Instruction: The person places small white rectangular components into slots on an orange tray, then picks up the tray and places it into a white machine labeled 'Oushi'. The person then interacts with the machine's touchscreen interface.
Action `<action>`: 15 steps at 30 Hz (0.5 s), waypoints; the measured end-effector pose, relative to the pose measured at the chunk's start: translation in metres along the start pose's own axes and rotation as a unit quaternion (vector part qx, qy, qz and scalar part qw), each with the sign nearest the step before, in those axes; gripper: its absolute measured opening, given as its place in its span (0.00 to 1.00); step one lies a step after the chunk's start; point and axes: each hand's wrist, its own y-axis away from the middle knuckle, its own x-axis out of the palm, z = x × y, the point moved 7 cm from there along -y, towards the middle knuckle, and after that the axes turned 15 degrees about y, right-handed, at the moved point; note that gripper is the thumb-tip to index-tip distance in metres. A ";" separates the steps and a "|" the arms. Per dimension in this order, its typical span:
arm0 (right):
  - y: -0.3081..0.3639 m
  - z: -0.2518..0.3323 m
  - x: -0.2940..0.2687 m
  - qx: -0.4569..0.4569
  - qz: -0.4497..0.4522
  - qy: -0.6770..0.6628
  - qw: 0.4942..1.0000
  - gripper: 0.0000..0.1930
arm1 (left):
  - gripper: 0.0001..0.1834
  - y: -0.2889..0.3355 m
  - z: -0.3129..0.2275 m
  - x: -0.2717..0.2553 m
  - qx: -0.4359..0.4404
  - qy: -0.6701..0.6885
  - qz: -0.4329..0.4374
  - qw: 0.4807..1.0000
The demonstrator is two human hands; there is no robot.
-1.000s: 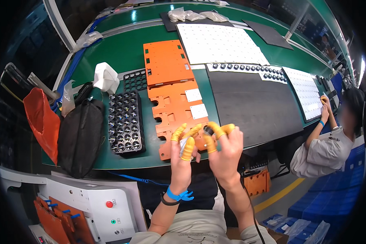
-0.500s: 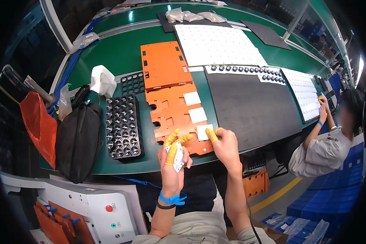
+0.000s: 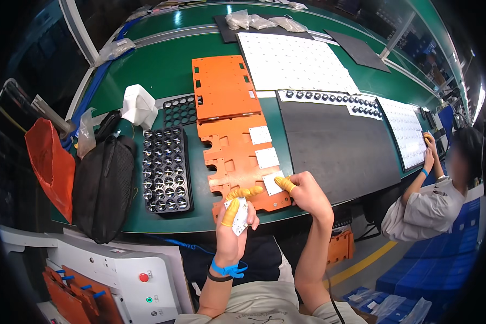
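Note:
My left hand (image 3: pixel 231 232), in yellow finger cots, is closed around thin white square boards (image 3: pixel 244 217), held tilted over the table's near edge; how many cannot be made out. My right hand (image 3: pixel 312 197) also wears yellow finger cots. Its thumb and forefinger are pressed together at the right side of a white square board (image 3: pixel 271 182) lying on the orange fixture (image 3: pixel 229 146). Above that one, two similar boards, a middle one (image 3: pixel 267 159) and a far one (image 3: pixel 261 135), lie in a column. The fixture's orange lid (image 3: pixel 224 89) is folded back, away from me.
Left of the fixture stands a black tray (image 3: pixel 167 170) of round reflector-like cups. A black bag (image 3: pixel 105 189) and a white container (image 3: pixel 139 106) lie further left. On the right are a black mat (image 3: pixel 335 151), a large white panel (image 3: pixel 294 59) and a co-worker (image 3: pixel 432 200).
My right thumb and forefinger have come further over the nearest board. The raised left fingers have come closer together above the held boards. The view has shifted slightly.

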 end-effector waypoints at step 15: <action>0.009 -0.001 0.006 0.031 -0.064 -0.009 0.997 0.22 | 0.17 0.000 0.000 0.001 0.016 0.012 0.008 1.000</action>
